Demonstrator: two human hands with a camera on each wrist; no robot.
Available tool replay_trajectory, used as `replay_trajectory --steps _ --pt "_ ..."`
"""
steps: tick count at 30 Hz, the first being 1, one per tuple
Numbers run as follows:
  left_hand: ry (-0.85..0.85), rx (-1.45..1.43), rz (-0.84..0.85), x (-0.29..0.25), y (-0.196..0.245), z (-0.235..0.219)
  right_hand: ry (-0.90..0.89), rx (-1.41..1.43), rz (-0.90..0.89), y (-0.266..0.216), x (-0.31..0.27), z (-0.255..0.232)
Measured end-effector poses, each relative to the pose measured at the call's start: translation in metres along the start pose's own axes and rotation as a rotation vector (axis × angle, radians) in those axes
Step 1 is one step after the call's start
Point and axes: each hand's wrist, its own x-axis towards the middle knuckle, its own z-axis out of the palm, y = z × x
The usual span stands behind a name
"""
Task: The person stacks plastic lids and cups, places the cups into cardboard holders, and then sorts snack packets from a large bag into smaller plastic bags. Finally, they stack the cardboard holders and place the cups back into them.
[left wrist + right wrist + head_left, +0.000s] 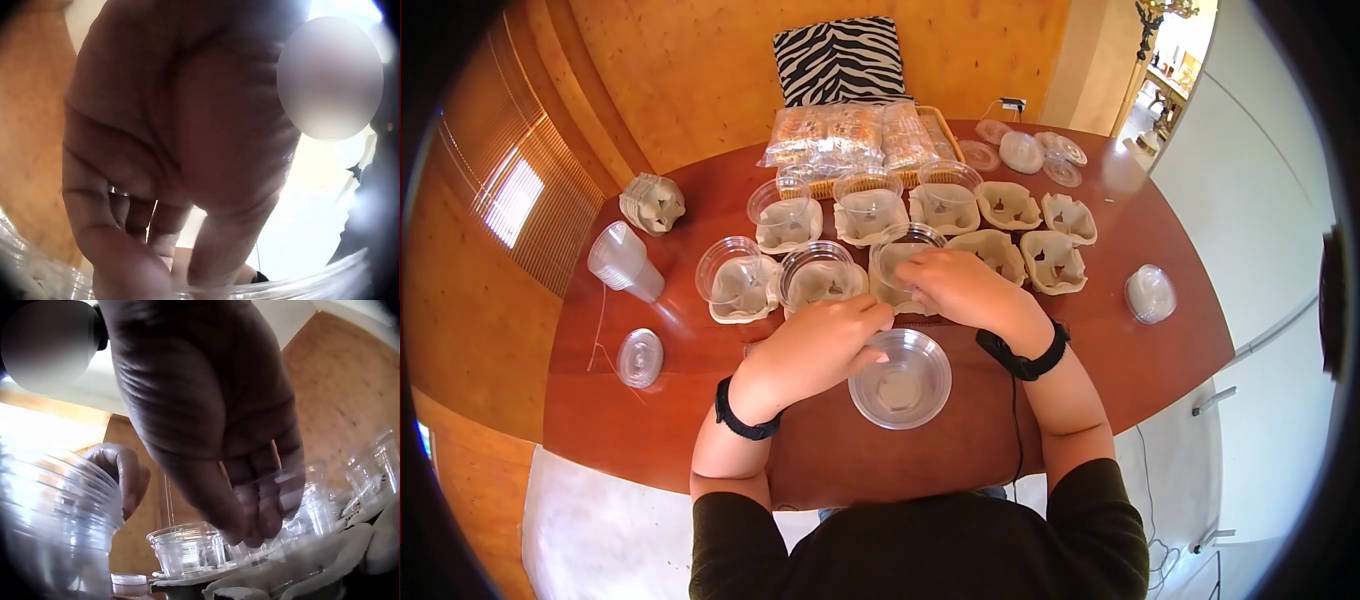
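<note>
My right hand (pixel 965 288) pinches a clear plastic cup (pixel 887 262) at its rim; the cup sits in a moulded pulp cup carrier (pixel 892 297). In the right wrist view, thumb and fingertips meet low at this cup's wall. My left hand (pixel 825 340) hovers just beside a stack of clear plastic cups (pixel 900 405) near my body, its fingers bent loosely downward. From the right wrist, the left hand (pixel 122 472) shows behind the stack (pixel 56 531). More clear cups (pixel 815 270) stand in the carriers to the left and in the back row.
Bare pulp carriers (pixel 1053 262) stand at the right of the rows. A basket (pixel 945 125) with plastic-wrapped packs (pixel 840 135) is behind. Clear lids lie at back right (pixel 1022 153), right (pixel 1150 294) and left (pixel 640 358). Stacked cups (pixel 625 262) lie at left, near stacked carriers (pixel 652 204).
</note>
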Motion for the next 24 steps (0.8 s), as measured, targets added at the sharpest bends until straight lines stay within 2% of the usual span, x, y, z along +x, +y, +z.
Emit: replay_trajectory --steps 4,7,10,14,18,20,24 --pt "0.070 0.041 -0.041 0.002 0.001 0.005 0.066 -0.003 0.016 -0.027 -0.005 -0.041" --pt "0.108 -0.015 -0.060 0.003 0.001 0.002 -0.065 0.158 -0.090 -0.052 -0.021 -0.067" --pt "0.111 -0.027 -0.090 0.002 -0.001 -0.001 -0.183 0.249 -0.291 -0.071 -0.036 -0.059" --pt "0.104 -0.007 -0.109 0.003 0.001 -0.003 -0.368 0.118 -0.303 -0.087 -0.037 -0.040" --pt "0.172 -0.043 -0.134 0.002 0.006 -0.006 -0.208 0.045 -0.299 -0.087 -0.037 -0.041" --pt "0.342 0.013 -0.121 0.002 0.010 -0.011 -0.117 -0.029 -0.279 -0.091 -0.035 -0.060" --pt "0.578 -0.011 -0.154 -0.007 0.021 -0.031 0.280 -0.112 -0.155 -0.087 -0.049 -0.093"
